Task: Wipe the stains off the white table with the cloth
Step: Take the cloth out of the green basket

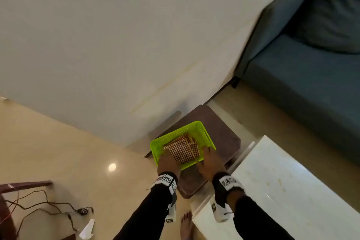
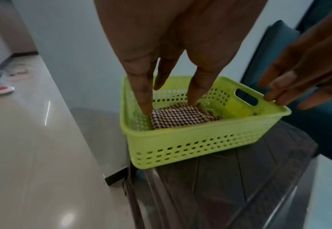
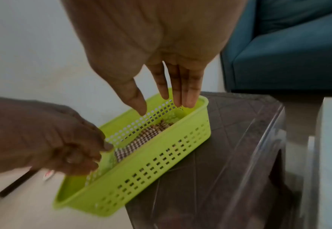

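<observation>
A brown-and-white checked cloth (image 1: 183, 149) (image 2: 182, 117) (image 3: 141, 139) lies folded in a lime green perforated basket (image 1: 175, 132) (image 2: 190, 145) (image 3: 151, 167). My left hand (image 1: 168, 161) (image 2: 168, 105) (image 3: 63, 147) reaches into the basket's left end, its fingertips touching the cloth's edge. My right hand (image 1: 209, 160) (image 2: 290, 93) (image 3: 165, 103) is at the basket's right end with straight fingers on the rim. The white table (image 1: 302, 210) stands at lower right and carries faint orange stains (image 1: 280, 181).
The basket sits on a dark brown plastic stool (image 1: 220, 128) (image 2: 239, 178) (image 3: 239, 139) between the wall and the table. A teal sofa (image 1: 302, 74) stands at right. Cables (image 1: 48, 206) trail over the floor at lower left. My bare foot (image 1: 186, 224) is beside the table's corner.
</observation>
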`<state>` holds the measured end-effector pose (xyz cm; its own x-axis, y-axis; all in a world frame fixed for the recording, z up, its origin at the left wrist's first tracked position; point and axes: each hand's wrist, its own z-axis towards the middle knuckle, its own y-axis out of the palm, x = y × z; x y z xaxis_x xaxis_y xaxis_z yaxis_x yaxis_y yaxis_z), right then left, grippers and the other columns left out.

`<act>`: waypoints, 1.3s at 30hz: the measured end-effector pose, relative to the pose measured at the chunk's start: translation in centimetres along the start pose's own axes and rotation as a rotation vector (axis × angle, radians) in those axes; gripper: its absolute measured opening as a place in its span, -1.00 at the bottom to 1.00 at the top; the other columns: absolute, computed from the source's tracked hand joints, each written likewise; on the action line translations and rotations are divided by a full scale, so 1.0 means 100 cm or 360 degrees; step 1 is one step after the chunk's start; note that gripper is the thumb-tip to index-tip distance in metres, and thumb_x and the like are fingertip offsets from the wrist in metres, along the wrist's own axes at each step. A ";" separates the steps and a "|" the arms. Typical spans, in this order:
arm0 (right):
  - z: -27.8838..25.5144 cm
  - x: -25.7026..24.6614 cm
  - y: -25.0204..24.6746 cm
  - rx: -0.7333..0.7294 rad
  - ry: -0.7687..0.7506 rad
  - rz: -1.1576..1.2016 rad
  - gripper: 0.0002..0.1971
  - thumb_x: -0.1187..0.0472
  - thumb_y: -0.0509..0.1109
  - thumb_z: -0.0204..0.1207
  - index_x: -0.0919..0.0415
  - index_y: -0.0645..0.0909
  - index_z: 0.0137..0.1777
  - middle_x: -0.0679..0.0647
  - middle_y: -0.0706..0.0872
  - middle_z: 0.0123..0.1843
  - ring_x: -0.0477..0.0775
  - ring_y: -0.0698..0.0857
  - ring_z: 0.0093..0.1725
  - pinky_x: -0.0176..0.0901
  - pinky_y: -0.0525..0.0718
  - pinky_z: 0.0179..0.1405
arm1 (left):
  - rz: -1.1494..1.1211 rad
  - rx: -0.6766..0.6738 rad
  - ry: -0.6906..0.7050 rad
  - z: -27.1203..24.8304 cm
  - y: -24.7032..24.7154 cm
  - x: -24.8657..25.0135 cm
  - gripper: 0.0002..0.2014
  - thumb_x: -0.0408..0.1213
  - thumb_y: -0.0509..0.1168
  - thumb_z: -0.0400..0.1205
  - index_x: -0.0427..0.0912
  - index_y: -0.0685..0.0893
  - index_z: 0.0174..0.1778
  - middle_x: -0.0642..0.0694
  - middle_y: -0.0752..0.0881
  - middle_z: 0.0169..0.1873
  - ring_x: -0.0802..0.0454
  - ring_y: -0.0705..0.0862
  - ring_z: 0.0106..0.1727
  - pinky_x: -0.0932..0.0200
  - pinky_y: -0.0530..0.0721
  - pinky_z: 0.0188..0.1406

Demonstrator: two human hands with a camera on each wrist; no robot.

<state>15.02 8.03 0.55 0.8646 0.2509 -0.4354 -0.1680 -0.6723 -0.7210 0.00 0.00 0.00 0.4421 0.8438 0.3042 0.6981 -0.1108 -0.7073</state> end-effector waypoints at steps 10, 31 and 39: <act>0.102 -0.013 0.030 -0.0213 0.0424 0.0086 -0.35 0.26 0.51 0.56 0.41 0.33 0.56 0.38 0.52 0.53 0.42 0.56 0.53 0.15 0.61 0.44 | -0.0136 -0.0198 -0.0358 0.074 0.023 0.004 -0.12 -0.38 0.33 0.62 -0.30 -0.06 0.77 -0.48 0.20 0.64 -0.44 0.40 0.59 -0.20 0.46 0.57; -0.013 0.000 -0.017 0.0060 0.0264 0.1347 -0.44 0.13 0.40 0.70 -0.10 0.41 0.69 0.08 0.62 0.59 0.20 0.60 0.55 0.32 0.62 0.54 | -0.0954 -0.0132 0.0224 -0.006 -0.029 -0.039 -0.25 -0.19 0.60 0.22 0.00 0.64 0.40 -0.13 0.83 0.00 -0.11 0.81 0.03 -0.19 0.81 0.06; -0.188 0.102 0.020 0.0136 0.0474 0.1475 -0.62 0.29 0.20 0.84 0.12 0.58 0.60 0.16 0.77 0.40 0.00 0.80 0.20 -0.22 0.83 0.06 | -0.0886 -0.0661 0.0510 -0.142 0.049 -0.046 -0.29 -0.20 0.72 0.15 -0.05 0.74 0.28 0.01 0.85 0.11 0.02 0.80 0.18 -0.09 0.77 0.21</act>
<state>32.36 -3.83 4.77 0.4550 -0.5455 -0.7039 -0.8649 -0.4589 -0.2034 9.38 -11.90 4.14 0.0603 0.6463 0.7607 0.9922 0.0446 -0.1166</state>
